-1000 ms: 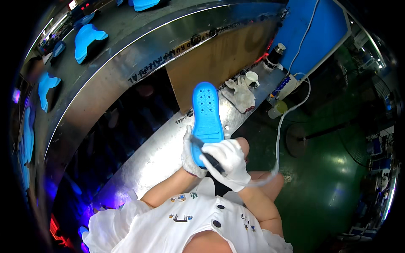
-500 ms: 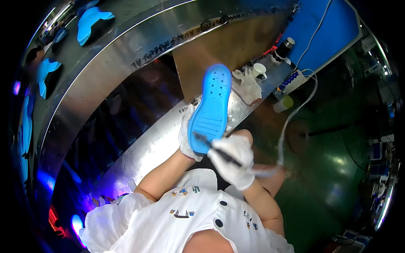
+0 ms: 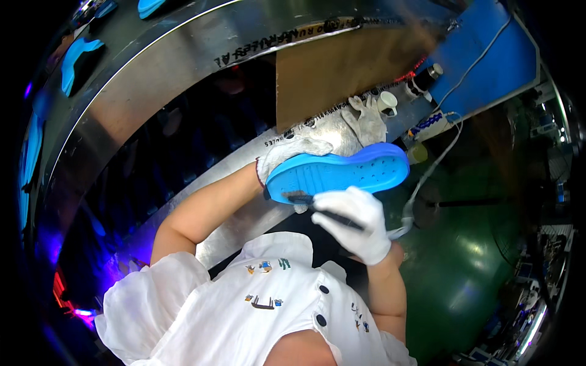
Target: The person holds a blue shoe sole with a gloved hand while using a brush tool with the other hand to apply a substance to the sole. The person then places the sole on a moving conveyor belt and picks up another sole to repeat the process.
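Note:
A bright blue shoe sole (image 3: 339, 172) lies sideways in the air over the metal ledge, its inner face with grooves and small holes turned up. My left hand (image 3: 287, 152), in a whitish knit glove, grips it round the far edge near the left end; some fingers are hidden beneath it. My right hand (image 3: 357, 219), in a white glove, is closed on a dark-handled brush (image 3: 329, 213). The brush's bristle end touches the near edge of the sole at its left end. A pale hose (image 3: 408, 213) runs up to my right hand.
A spare glove (image 3: 367, 122), a white cup (image 3: 387, 102) and a dark bottle (image 3: 422, 80) sit on the metal ledge (image 3: 229, 229). A brown board (image 3: 336, 76) stands behind. Farther left, more blue pieces (image 3: 76, 61) lie on a dark belt (image 3: 113, 52).
My left hand has turned the sole clockwise, from upright to lying sideways, its perforated end now at the right. The brush stays at the other end. The blue pieces on the belt have shifted.

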A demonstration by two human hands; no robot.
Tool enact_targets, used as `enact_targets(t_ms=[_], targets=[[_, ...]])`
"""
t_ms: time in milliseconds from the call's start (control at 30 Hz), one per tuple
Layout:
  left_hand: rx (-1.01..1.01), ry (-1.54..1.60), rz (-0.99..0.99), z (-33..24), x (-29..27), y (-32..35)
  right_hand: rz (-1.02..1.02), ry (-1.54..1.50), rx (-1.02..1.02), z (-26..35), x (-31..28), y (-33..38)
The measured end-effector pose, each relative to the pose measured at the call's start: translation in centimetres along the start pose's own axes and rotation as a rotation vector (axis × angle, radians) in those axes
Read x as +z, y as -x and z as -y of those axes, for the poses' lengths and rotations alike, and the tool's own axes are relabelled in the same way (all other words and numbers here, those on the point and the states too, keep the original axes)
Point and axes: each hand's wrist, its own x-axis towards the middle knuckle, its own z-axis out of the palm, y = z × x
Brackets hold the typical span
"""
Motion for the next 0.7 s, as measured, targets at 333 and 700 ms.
enact_targets(t_ms=[333,700], targets=[[0.179,-0.377,-0.168,-2.0,1.3,1.4,0.106,0.164,-0.082,2.1,-1.5,0.1],[0.055,-0.591,-0.096,-3.8,4.0,3.0,0.005,0.237,-0.082,2.5,-4.0,-0.3]])
